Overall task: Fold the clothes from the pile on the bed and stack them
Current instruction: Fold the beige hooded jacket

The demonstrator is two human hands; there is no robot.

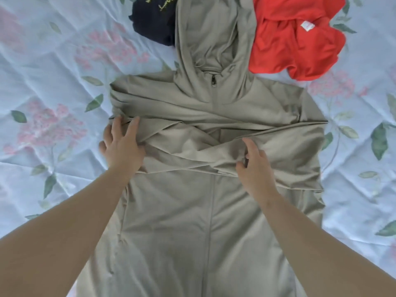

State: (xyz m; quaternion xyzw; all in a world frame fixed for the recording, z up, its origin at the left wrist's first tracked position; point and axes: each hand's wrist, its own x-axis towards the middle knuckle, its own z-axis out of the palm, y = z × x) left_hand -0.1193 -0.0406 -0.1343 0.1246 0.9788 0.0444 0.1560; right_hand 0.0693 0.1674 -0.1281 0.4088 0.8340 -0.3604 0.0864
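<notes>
A beige zip-up hooded jacket (pixel 210 211) lies flat on the bed, front up, hood pointing away from me. Both sleeves are folded across the chest and cross each other. My left hand (pixel 122 144) rests with spread, straight fingers on the sleeve end at the jacket's left edge. My right hand (pixel 252 161) pinches a fold of the other sleeve between thumb and fingers near the chest's middle. A crumpled red garment (pixel 300 35) lies at the back right, and a dark navy garment (pixel 152 20) with yellow print lies at the back left of the hood.
The bed is covered by a pale blue floral sheet (pixel 53 82) with pink flowers and green leaves. Bare sheet shows on the left and on the right (pixel 360 168) of the jacket.
</notes>
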